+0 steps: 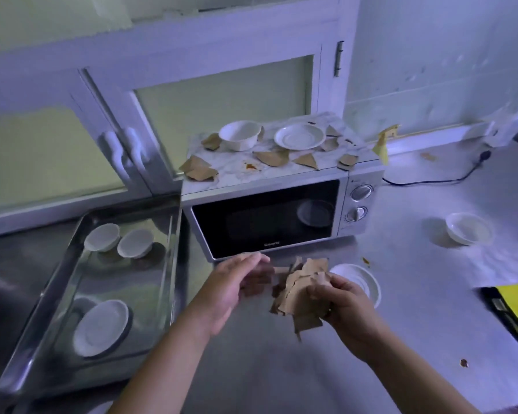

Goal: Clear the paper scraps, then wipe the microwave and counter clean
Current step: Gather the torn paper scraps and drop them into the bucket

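Note:
My right hand (pixel 343 303) grips a bundle of brown paper scraps (pixel 296 294) above the counter (pixel 281 369), just in front of the microwave (pixel 269 216). My left hand (pixel 231 288) hovers to the left of the bundle with fingers straight, holding nothing. Several more brown scraps (pixel 272 158) lie scattered on the microwave's marbled top, around a white bowl (pixel 240 135) and a white plate (pixel 299 136). An orange stain (pixel 249 166) marks the top near its front edge. A yellowish scrap (pixel 382 144) leans by the wall right of the microwave.
A steel tray (pixel 36 309) at the left holds two bowls and a plate. A white plate (pixel 361 279) sits behind my right hand, a bowl (pixel 468 228) farther right. A yellow-and-black object (pixel 515 312) lies at the right edge. A cable (pixel 431 182) runs along the counter. Small stains (pixel 463 363) dot it.

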Demonstrator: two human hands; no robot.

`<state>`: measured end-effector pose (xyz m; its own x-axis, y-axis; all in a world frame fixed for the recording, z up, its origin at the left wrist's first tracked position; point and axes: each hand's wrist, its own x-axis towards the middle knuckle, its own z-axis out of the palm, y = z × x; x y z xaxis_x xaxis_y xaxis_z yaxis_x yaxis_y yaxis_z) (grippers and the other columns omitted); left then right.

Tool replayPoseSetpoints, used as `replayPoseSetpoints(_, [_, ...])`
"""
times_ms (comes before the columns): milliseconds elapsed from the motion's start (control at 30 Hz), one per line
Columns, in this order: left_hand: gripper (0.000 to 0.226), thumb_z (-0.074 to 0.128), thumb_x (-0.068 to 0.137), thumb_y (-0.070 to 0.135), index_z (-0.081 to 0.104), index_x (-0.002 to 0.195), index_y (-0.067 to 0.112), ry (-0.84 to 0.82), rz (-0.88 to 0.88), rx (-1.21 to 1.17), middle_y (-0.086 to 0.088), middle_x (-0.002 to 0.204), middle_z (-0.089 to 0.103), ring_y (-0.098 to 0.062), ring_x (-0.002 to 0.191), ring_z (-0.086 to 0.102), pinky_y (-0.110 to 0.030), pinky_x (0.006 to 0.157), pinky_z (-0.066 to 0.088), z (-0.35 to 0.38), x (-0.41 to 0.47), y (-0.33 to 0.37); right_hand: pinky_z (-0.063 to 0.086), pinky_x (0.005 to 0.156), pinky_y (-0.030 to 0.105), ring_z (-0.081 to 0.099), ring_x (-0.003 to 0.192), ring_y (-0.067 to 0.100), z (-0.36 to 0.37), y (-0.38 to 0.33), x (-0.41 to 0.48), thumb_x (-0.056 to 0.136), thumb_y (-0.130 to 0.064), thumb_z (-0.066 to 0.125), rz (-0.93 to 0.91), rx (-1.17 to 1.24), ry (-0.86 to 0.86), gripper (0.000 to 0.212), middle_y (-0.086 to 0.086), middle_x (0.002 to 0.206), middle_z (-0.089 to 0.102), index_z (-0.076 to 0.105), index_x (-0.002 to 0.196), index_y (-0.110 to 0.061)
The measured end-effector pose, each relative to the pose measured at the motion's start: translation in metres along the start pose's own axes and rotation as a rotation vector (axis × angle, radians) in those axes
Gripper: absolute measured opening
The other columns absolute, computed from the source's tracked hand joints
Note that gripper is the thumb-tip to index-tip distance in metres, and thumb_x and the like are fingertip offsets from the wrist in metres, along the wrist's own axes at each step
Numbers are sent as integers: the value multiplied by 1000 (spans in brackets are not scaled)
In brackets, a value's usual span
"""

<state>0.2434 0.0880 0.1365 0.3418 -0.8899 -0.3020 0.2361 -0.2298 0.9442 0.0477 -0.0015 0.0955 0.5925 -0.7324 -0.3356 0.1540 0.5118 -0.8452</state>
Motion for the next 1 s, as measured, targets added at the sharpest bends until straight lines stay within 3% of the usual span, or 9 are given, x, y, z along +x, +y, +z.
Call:
replayPoseSetpoints(100, [6,70,90,26,75,93,26,130,118,297,-4,96,76,-24,96,70,-33,84,57,38,45,17,53,59,27,63,65,21,-57,-29,13,74,-15,70,-60,-25,-10,5,11,72,66,72,73,-11])
replayPoseSetpoints(200, [10,74,85,23,73,93,29,197,261,603,11,90,72,-5,88,67,-24,88,54,83,96,36,54,64,24,67,68,15,-107,-53,21,82,-10,65,-94,-31,29,14,8,78,72,78,80,-13])
replayPoseSetpoints(267, [21,73,86,22,68,106,29,187,377,822,20,103,64,6,91,57,-16,86,47,116,129,51,55,70,27,70,73,15,-134,-65,23,87,-9,63,-102,-7,71,17,10,85,74,79,86,-13])
replayPoseSetpoints(433, [59,71,87,17,48,142,15,72,465,1264,-3,148,47,-20,132,44,-26,104,33,180,201,87,57,63,22,68,72,13,-182,-79,13,80,-12,65,-123,39,114,17,10,86,74,80,89,-14])
replayPoseSetpoints(567, [64,69,86,11,43,146,13,40,389,1434,-6,152,42,-26,135,43,-32,102,37,201,235,101,58,67,23,71,79,14,-212,-77,5,81,-13,65,-103,57,157,21,10,96,76,79,96,-15])
replayPoseSetpoints(667, [40,65,88,8,62,127,14,52,351,1475,-7,125,65,-27,113,60,-29,90,46,199,244,102,57,68,27,72,79,17,-226,-78,4,77,-14,67,-95,58,199,25,12,97,76,78,100,-11])
replayPoseSetpoints(733, [29,65,89,9,69,117,15,99,388,1470,-6,117,69,-27,106,63,-33,91,50,196,244,100,55,73,33,72,77,20,-232,-79,5,83,-4,65,-94,74,232,21,17,96,76,75,101,-4])
replayPoseSetpoints(833, [18,65,91,10,76,105,14,135,442,1393,-4,108,73,-22,100,66,-26,82,47,196,235,100,55,77,37,72,81,26,-230,-85,7,87,2,61,-99,71,221,21,19,98,75,72,105,-2])
replayPoseSetpoints(1000, [23,77,82,2,78,83,25,6,286,783,3,78,74,-17,68,69,-35,71,60,206,182,77,59,72,31,69,81,31,-208,-97,13,77,-3,68,-156,52,56,22,26,94,72,73,97,1])
